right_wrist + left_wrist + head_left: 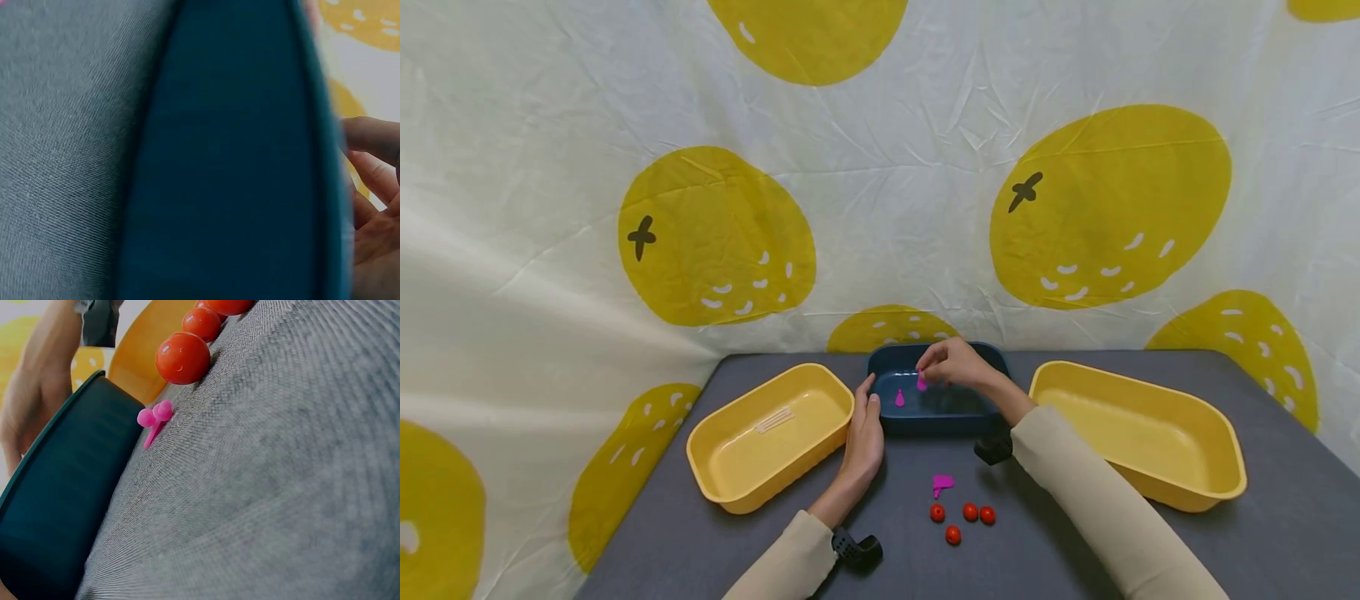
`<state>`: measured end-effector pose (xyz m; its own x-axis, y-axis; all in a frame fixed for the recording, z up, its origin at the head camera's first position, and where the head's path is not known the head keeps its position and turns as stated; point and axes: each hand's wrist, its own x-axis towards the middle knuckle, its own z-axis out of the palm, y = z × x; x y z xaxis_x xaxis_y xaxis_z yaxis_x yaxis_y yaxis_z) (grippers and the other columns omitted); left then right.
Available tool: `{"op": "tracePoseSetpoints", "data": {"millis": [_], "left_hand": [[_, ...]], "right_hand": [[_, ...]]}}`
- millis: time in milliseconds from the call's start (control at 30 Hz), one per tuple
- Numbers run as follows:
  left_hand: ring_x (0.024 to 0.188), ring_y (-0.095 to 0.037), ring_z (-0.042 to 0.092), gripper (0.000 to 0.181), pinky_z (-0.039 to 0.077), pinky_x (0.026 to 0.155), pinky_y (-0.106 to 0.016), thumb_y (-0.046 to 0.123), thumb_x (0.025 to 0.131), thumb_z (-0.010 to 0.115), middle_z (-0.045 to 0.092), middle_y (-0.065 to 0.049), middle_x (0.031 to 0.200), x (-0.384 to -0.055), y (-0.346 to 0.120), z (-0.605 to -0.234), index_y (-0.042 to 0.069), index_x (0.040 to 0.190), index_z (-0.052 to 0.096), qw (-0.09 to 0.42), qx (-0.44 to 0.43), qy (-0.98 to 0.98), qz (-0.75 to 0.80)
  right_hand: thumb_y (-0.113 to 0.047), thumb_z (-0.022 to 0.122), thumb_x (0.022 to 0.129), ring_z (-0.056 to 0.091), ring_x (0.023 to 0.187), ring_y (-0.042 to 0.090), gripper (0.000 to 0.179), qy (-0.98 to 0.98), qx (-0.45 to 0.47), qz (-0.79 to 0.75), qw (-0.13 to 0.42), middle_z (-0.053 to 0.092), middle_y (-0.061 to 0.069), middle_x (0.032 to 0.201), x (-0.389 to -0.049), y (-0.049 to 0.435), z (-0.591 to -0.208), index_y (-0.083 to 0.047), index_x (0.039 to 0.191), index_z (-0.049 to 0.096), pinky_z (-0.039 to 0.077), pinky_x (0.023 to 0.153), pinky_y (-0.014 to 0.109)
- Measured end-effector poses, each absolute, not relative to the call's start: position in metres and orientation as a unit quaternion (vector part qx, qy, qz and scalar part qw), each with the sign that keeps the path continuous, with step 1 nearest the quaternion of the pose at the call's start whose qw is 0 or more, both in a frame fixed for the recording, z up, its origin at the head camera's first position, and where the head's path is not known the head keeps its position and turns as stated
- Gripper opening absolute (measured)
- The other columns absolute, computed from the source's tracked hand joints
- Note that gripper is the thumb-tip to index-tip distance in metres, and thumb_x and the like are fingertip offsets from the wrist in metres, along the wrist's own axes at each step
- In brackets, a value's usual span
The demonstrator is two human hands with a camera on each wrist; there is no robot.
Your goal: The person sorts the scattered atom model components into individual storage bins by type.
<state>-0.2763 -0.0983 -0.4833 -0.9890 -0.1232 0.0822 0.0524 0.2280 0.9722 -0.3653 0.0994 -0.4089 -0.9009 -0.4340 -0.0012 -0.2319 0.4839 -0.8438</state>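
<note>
My right hand (pixel 955 364) reaches over the dark blue bin (pixel 940 425) and pinches a small pink plastic piece (pixel 922 384) between thumb and fingers. Another pink piece (pixel 900 398) lies on the bin's floor, left of that hand. With fingers extended, my left hand (pixel 863 433) rests along the bin's left end. In front of the bin, a pink piece with rounded knobs (pixel 155 419) lies on the table, near several red beads (pixel 183 359). The right wrist view is mostly filled by the bin's side wall (pixel 225 156), which hides the pinched piece.
A yellow bin (pixel 730 492) stands at the left, with several thin pale sticks (pixel 774 420) inside. Another yellow bin (pixel 1195 492) is at the right, partly behind my right sleeve. A lemon-patterned cloth (pixel 902 225) hangs behind the grey table (pixel 910 567).
</note>
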Motion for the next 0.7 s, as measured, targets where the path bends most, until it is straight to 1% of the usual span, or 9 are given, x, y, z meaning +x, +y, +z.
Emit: {"op": "tracePoseSetpoints", "data": {"millis": [67,133,333,533,700], "left_hand": [[0.156,-0.027,0.031,0.048,0.02,0.128,-0.057,0.038,0.113,0.032,0.032,-0.001,0.169,-0.276,-0.098,-0.483,0.03,0.16,0.035,0.067,0.026,-0.78,-0.621],[0.156,-0.026,0.031,0.047,0.02,0.128,-0.057,0.036,0.113,0.032,0.032,-0.001,0.169,-0.276,-0.098,-0.482,0.03,0.16,0.035,0.067,0.028,-0.78,-0.621],[0.156,-0.025,0.03,0.047,0.021,0.128,-0.057,0.035,0.113,0.033,0.033,0.0,0.169,-0.277,-0.098,-0.482,0.03,0.16,0.035,0.068,0.026,-0.779,-0.623],[0.156,-0.025,0.03,0.048,0.021,0.128,-0.056,0.034,0.113,0.033,0.033,0.0,0.169,-0.277,-0.098,-0.483,0.027,0.16,0.035,0.071,0.025,-0.78,-0.621],[0.156,-0.024,0.03,0.047,0.021,0.128,-0.055,0.033,0.113,0.032,0.033,0.0,0.169,-0.277,-0.098,-0.483,0.028,0.16,0.035,0.071,0.026,-0.782,-0.618]], "right_hand": [[-0.007,0.07,0.095,0.067,0.077,0.019,0.019,0.859,-0.181,-0.464,0.115,0.078,0.014,0.092,-0.369,0.097,-0.414,0.006,0.108,0.075,0.055,0.063,0.031],[-0.008,0.071,0.095,0.068,0.077,0.017,0.019,0.863,-0.169,-0.461,0.12,0.079,0.013,0.092,-0.372,0.095,-0.418,0.005,0.108,0.076,0.056,0.063,0.031],[-0.01,0.073,0.093,0.069,0.078,0.016,0.017,0.869,-0.136,-0.46,0.125,0.079,0.01,0.093,-0.381,0.088,-0.432,0.001,0.105,0.079,0.06,0.067,0.036],[-0.01,0.074,0.093,0.07,0.075,0.015,0.015,0.878,-0.118,-0.445,0.127,0.08,0.009,0.093,-0.383,0.085,-0.44,-0.002,0.103,0.081,0.058,0.065,0.032],[-0.011,0.077,0.092,0.069,0.072,0.015,0.013,0.883,-0.107,-0.437,0.13,0.08,0.007,0.088,-0.381,0.081,-0.444,-0.004,0.101,0.082,0.058,0.064,0.031]]}}
